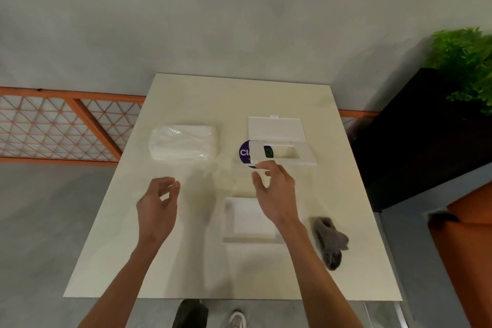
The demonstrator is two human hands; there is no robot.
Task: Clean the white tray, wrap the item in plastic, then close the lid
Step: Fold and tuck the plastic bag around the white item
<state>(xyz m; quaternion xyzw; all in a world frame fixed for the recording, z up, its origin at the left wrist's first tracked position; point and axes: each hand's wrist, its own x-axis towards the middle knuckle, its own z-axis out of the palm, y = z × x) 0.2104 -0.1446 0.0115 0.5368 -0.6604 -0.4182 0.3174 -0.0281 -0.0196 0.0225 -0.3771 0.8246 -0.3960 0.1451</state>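
The white tray (245,221) lies at lower centre, partly under the right wrist. The right hand (274,189), its fingers loosely spread and empty, reaches the open white box (308,156) and the purple disc (243,153); whether it touches them is unclear. The left hand (159,202) hovers, loosely curled and empty.

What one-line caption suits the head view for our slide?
Left hand and right hand hover empty over the table, the right by the open white box; white tray, grey cloth, plastic stack nearby.
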